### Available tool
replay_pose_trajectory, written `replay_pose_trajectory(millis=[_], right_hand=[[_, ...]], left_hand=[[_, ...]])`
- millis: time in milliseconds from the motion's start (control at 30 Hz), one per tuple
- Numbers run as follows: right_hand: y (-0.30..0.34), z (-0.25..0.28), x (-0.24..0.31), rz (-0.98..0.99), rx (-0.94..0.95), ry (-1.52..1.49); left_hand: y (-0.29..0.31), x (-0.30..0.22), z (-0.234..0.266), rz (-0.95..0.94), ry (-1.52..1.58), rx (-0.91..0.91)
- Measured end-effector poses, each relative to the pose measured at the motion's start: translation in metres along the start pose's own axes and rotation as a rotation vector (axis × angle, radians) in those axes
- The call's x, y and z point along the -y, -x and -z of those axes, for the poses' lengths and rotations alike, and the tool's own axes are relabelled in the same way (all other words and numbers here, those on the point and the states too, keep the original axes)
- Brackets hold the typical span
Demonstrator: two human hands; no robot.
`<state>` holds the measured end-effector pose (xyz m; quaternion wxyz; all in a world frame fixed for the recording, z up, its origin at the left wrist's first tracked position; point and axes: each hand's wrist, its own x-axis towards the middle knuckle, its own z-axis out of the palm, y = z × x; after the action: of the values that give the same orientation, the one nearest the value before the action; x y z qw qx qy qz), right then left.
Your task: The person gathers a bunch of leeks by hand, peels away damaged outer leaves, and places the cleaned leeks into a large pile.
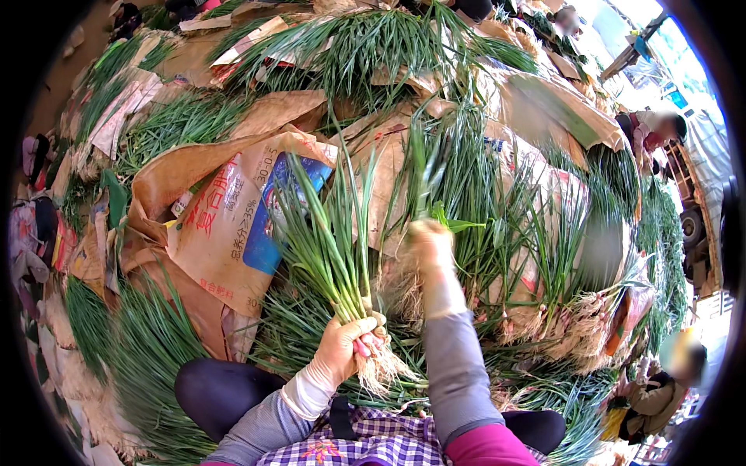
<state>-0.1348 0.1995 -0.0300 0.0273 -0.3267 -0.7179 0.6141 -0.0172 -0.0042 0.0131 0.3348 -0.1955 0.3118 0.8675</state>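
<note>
My left hand [347, 346], in a pale glove, is closed around a bunch of green onions [336, 264]. Their leaves fan upward, and white roots hang out below the fist. To the right and a little farther off is my right hand [430, 242], blurred by motion. It looks closed on a blurred green onion [420, 159] whose leaves rise above it; the exact grip is smeared. A broad green leaf [458, 225] shows beside the right hand. Beyond that hand, more green onions [544, 256] lie over sacks, roots toward me.
A torn brown paper sack [210, 233] with a blue panel lies left of the bunch. Loose green onions [148, 365] spread at the lower left, and a large heap [365, 54] lies at the far side. Other people [668, 388] sit along the right; a truck wheel [691, 227] stands behind.
</note>
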Motion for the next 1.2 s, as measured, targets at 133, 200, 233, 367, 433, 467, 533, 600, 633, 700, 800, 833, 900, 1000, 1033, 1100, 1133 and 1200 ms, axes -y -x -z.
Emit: replay_pose_trajectory(millis=[133, 200, 233, 367, 433, 467, 533, 600, 633, 700, 800, 833, 900, 1000, 1033, 1100, 1133, 1200], right_hand=[[0.032, 0.096, 0.006, 0.134, 0.057, -0.277], [0.071, 0.117, -0.004, -0.073, 0.199, -0.075], [0.093, 0.119, -0.009, -0.114, 0.295, -0.095], [0.158, 0.099, -0.031, -0.031, 0.417, -0.008], [0.180, 0.080, -0.044, 0.075, 0.349, -0.070], [0.181, 0.073, -0.053, -0.014, 0.396, -0.201], [0.185, 0.073, -0.048, -0.156, 0.469, -0.356], [0.178, 0.071, -0.049, -0.266, 0.463, -0.625], [0.175, 0.071, -0.049, -0.337, 0.474, -0.682], [0.175, 0.059, -0.049, -0.220, 0.240, -0.551], [0.155, 0.060, -0.055, -0.044, -0.107, -0.417], [0.136, 0.084, -0.078, -0.042, -0.069, -0.364], [0.130, 0.113, -0.095, 0.126, 0.260, 0.518], [0.152, 0.106, -0.058, -0.065, 0.549, 0.466], [0.156, 0.102, -0.050, -0.137, 0.491, 0.063], [0.149, 0.088, -0.040, -0.087, 0.534, -0.279], [0.152, 0.078, -0.023, -0.053, 0.515, -0.303], [0.140, 0.082, -0.014, 0.089, 0.347, -0.311]], left_hand=[[0.006, -0.005, -0.008, 0.021, -0.109, 0.001], [0.004, 0.006, -0.006, 0.071, -0.041, -0.015], [0.003, 0.011, -0.006, 0.109, -0.047, -0.039], [0.006, 0.023, -0.008, 0.186, -0.241, 0.134], [0.008, 0.032, -0.013, 0.210, -0.257, 0.163], [0.007, 0.034, -0.011, 0.231, -0.353, 0.196], [0.008, 0.039, -0.007, 0.241, -0.332, 0.190], [0.011, 0.041, -0.006, 0.266, -0.296, 0.180], [0.013, 0.041, -0.006, 0.285, -0.293, 0.178], [0.015, 0.040, -0.006, 0.313, -0.218, 0.187], [0.016, 0.043, -0.001, 0.384, 0.147, 0.303], [0.019, 0.046, -0.002, 0.370, 0.124, 0.307], [0.021, 0.040, -0.003, 0.324, 0.068, 0.312], [0.025, 0.031, -0.001, 0.371, 0.034, 0.318], [0.026, 0.031, -0.009, 0.387, 0.019, 0.287], [0.029, 0.035, -0.018, 0.416, -0.029, 0.210], [0.014, 0.042, 0.004, 0.394, -0.071, 0.250], [0.015, 0.035, 0.008, 0.348, -0.179, 0.260]])
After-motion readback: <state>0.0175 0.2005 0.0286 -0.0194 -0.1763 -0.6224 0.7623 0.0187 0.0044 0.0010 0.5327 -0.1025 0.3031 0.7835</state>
